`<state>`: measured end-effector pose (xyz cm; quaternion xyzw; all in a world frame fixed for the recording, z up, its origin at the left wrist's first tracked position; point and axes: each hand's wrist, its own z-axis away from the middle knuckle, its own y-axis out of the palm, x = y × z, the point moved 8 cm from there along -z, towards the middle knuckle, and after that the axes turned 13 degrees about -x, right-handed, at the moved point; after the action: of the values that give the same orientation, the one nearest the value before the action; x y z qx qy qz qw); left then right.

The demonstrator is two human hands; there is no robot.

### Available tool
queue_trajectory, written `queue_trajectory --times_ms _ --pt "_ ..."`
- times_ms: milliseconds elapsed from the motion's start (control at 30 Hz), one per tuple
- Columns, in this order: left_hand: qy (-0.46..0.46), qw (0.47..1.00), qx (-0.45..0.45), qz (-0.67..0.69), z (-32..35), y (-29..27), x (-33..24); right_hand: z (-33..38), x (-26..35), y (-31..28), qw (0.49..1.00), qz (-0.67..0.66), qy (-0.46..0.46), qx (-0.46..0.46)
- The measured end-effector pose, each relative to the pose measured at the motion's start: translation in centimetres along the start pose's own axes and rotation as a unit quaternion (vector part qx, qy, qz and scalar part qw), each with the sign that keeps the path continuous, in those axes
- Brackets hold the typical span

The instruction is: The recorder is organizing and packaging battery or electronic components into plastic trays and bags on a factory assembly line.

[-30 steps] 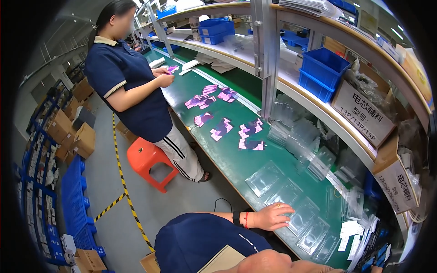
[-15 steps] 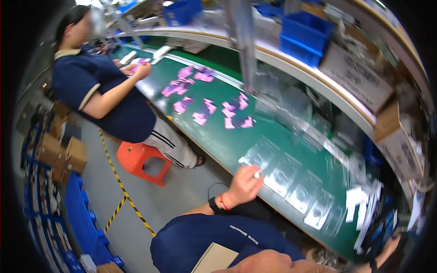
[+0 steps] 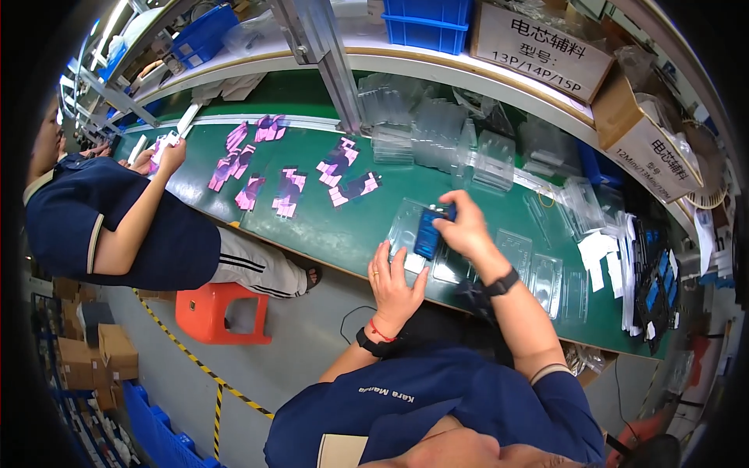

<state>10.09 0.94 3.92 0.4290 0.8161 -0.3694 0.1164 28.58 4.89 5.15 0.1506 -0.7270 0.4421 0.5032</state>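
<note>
My right hand (image 3: 468, 230) grips a flat, blue-black rectangular piece (image 3: 427, 234), with the thumb on its face. That piece is over a clear plastic tray (image 3: 402, 226) on the green bench. At the tray's near edge rests my left hand (image 3: 394, 285), its fingers spread and holding nothing. More clear moulded trays (image 3: 546, 281) lie in a row to the right, partly hidden by my right arm. Whether the blue-black piece touches the tray, I cannot tell.
Purple-pink pieces (image 3: 289, 191) lie at the bench's left. Clear plastic stacks (image 3: 441, 136) stand behind; white strips (image 3: 601, 253) and a pile of blue-black pieces (image 3: 659, 285) lie right. A co-worker (image 3: 117, 226) stands at left near an orange stool (image 3: 222, 316).
My right hand has come from the dark pile at far right to the clear tray, bringing the blue-black piece. My left hand has spread its fingers at the tray. The view has shifted.
</note>
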Motion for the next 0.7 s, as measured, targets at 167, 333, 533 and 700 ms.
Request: queue_trajectory --times_ms 167,333,533,700 --pt "0.001 1.000 0.002 -0.007 0.3 -0.2 0.4 1.2 2.1 3.4 0.975 0.208 -0.020 0.078" --pt "-0.010 1.000 0.014 0.010 0.1 0.0 0.4 0.8 1.8 -1.4 0.990 0.137 -0.036 -0.028" --pt "0.060 0.994 0.080 0.054 -0.2 0.9 -2.3 1.5 -4.8 -4.3 0.986 -0.097 0.134 0.025" --pt "0.086 0.983 0.118 0.111 0.4 3.3 -3.8 2.9 -3.6 -5.0 0.987 0.149 0.007 -0.051"
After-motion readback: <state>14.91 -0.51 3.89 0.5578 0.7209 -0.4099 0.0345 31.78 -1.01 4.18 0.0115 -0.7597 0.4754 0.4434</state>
